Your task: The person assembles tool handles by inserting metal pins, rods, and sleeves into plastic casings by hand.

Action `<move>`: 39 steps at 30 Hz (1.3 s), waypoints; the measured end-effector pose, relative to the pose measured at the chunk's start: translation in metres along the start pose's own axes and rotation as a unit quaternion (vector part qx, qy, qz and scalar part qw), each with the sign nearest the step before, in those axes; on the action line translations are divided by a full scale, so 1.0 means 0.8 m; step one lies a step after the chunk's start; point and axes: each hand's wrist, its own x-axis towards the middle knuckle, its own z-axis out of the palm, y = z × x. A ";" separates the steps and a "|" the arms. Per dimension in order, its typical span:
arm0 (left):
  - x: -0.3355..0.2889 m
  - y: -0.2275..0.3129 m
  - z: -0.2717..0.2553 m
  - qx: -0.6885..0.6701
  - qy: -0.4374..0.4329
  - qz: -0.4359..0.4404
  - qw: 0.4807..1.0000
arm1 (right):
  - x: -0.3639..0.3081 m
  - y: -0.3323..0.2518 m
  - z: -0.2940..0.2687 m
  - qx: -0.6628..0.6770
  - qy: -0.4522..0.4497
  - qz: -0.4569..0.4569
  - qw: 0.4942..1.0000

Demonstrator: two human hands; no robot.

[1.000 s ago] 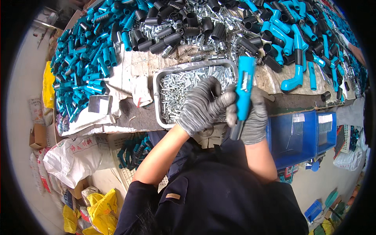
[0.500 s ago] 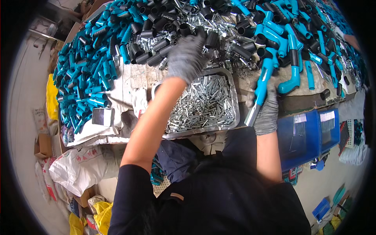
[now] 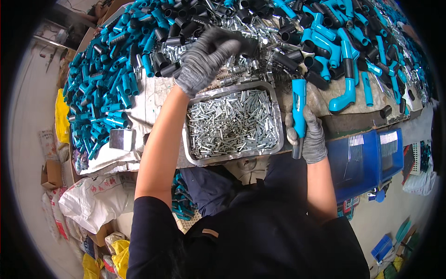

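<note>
My right hand, in a grey knit glove, is wrapped round a teal tubular handle. The handle stands nearly upright, with a dark grey rod-like end at the bottom, in front of the table edge. My left hand, gloved alike, is over the heap behind the metal tray, smeared by motion. Its fingers curl round a black plastic sleeve, also blurred. Beneath the left wrist lies the metal tray, full of short silvery pins.
Teal handles are heaped at the left, and more teal parts with black sleeves at the right. A phone lies at the left front edge. Blue bins stand below the table at the right; a white sack sits lower left.
My left hand has shifted left and turned, with the black sleeve now in its fingers. The right hand has tipped the teal handle more upright and brought it slightly lower.
</note>
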 end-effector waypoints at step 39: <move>0.028 0.060 0.131 0.187 -0.334 -0.109 0.917 | -0.020 0.009 -0.036 -0.368 0.061 -0.154 0.915</move>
